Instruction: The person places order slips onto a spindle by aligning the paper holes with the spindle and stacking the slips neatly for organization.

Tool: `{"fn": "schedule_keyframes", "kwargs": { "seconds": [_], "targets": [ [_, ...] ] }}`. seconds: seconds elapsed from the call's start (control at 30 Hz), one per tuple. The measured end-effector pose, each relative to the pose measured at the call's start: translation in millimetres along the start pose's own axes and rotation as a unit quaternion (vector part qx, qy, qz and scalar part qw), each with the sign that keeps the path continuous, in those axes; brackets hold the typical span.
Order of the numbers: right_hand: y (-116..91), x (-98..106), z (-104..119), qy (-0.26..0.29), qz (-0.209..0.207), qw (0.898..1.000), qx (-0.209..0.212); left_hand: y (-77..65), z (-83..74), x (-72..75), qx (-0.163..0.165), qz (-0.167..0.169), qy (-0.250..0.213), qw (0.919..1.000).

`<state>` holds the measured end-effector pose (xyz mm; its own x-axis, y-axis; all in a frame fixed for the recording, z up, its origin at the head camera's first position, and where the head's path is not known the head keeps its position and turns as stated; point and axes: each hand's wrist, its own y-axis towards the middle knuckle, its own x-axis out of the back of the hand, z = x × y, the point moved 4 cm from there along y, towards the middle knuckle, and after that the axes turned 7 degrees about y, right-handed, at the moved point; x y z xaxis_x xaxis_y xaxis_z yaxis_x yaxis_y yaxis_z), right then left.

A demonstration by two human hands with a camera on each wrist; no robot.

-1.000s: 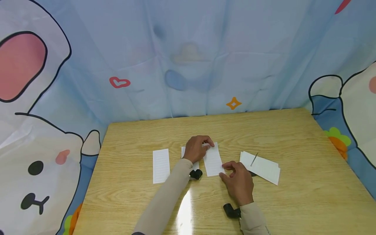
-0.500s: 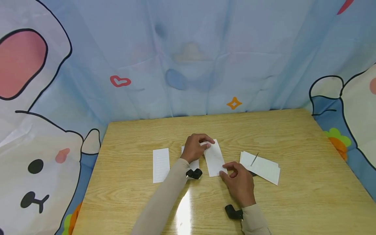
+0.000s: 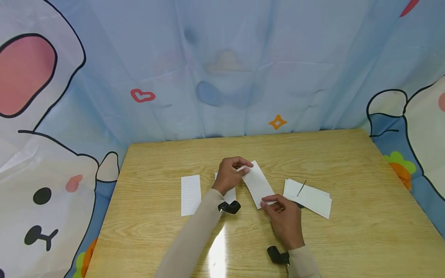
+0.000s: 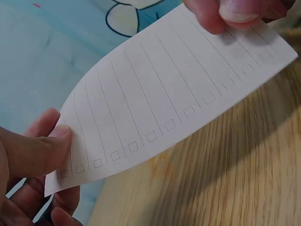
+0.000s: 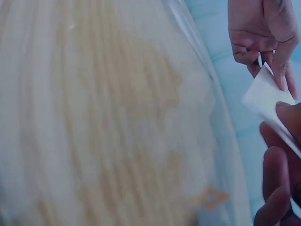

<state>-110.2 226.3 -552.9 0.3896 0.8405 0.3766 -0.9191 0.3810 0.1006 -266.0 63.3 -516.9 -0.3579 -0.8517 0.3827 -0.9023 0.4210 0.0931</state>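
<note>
Both hands hold one white paper slip (image 3: 258, 184) slightly raised over the wooden table. At its far end, the left hand (image 3: 232, 174) pinches it between thumb and fingers. The right hand (image 3: 283, 220) pinches the near end the same way. In the left wrist view the paper (image 4: 141, 99) is bent in a gentle curve, with ruled lines and a row of small printed squares along one edge. The right wrist view catches a fold of the slip (image 5: 269, 94) between both hands. A second lined slip (image 3: 230, 196) lies partly hidden beneath the left hand and forearm.
On the left lies another lined slip (image 3: 191, 195). To the right is a small stack of white slips (image 3: 316, 200) with a thin dark stick (image 3: 301, 188) on top. A patterned blue curtain (image 3: 222, 69) hangs behind the table (image 3: 347, 166).
The slip has been lifted and tilted, its near end swinging right and its plain side now facing up in the head view. The left hand moved slightly away from the body.
</note>
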Motion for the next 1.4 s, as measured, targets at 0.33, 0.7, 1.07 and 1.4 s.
{"fn": "schedule_keyframes", "kwargs": {
  "seconds": [0.33,0.7,1.07,1.4],
  "targets": [
    [-3,21,30,0.059,-0.080,0.994,0.052,-6.5,-11.3,7.2,-0.023,0.000,-0.034,0.9992],
    [1,59,60,0.053,-0.128,0.986,0.094,-10.0,-36.1,8.3,-0.073,0.029,-0.029,0.9965],
    [3,91,67,0.062,-0.147,0.983,0.088,-16.9,-61.0,0.1,-0.097,0.049,-0.002,0.9941],
    [8,121,70,0.061,-0.169,0.979,0.098,-11.0,-85.1,-20.0,-0.136,0.060,-0.010,0.9889]
  ]
}}
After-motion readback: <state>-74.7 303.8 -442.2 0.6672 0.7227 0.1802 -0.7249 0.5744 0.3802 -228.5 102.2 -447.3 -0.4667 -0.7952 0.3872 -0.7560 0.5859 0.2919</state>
